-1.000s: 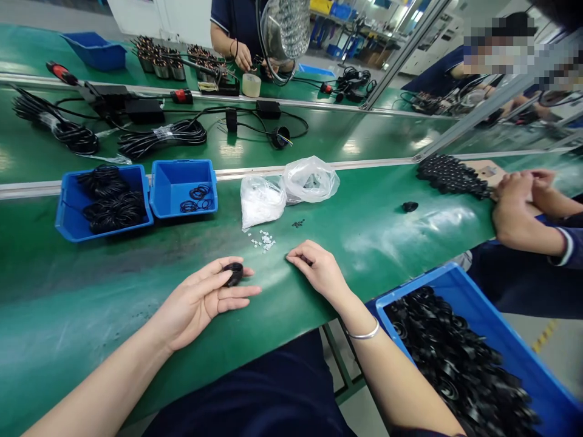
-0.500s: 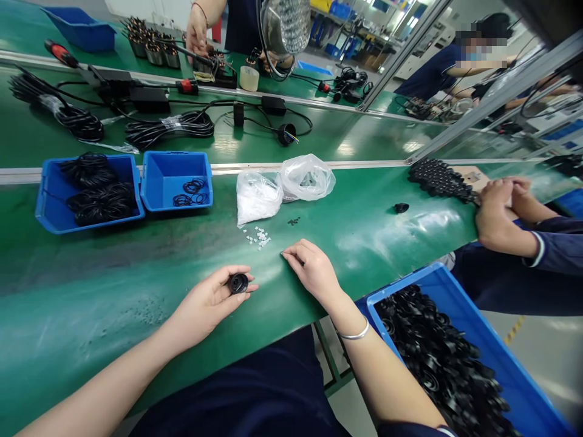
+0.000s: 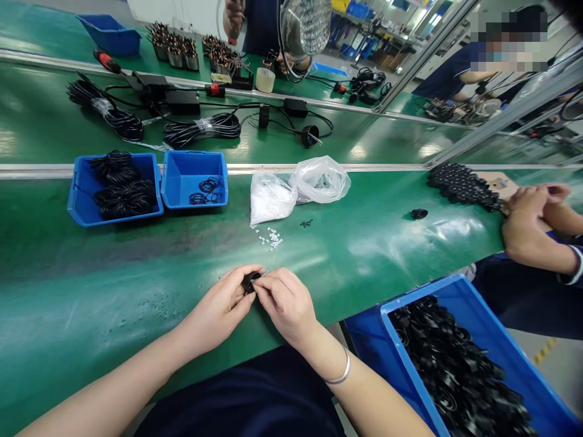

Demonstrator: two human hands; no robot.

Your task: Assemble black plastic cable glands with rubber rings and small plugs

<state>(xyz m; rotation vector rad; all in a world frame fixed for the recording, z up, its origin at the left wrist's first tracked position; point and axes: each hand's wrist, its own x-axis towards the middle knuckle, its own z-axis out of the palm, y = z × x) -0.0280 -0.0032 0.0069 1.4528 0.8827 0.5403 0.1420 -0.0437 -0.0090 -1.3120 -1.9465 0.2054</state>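
My left hand (image 3: pixel 228 300) is closed around a small round black plastic cap (image 3: pixel 249 280), its hollow side tilted up. My right hand (image 3: pixel 286 300) is pinched, with its fingertips at the cap's opening; whatever sits between them is too small to make out. Beyond the hands, small white pieces (image 3: pixel 273 238) lie scattered on the green tabletop. A few tiny black pieces (image 3: pixel 306 223) lie to their right. Behind them stand a clear bag of white pieces (image 3: pixel 272 200) and an opened clear bag (image 3: pixel 321 179).
Blue bins hold black rings: a fuller bin (image 3: pixel 75 197) and another bin (image 3: pixel 175 176). A large blue crate (image 3: pixel 478 303) of black parts is at my right. A co-worker's hands (image 3: pixel 528 212) work beside clustered black parts (image 3: pixel 462 185). Coiled cables (image 3: pixel 203 128) lie behind the rail.
My right hand has moved left from near the small pieces to the cap in my left hand. The left fingers have closed more around the cap. The view has shifted slightly.
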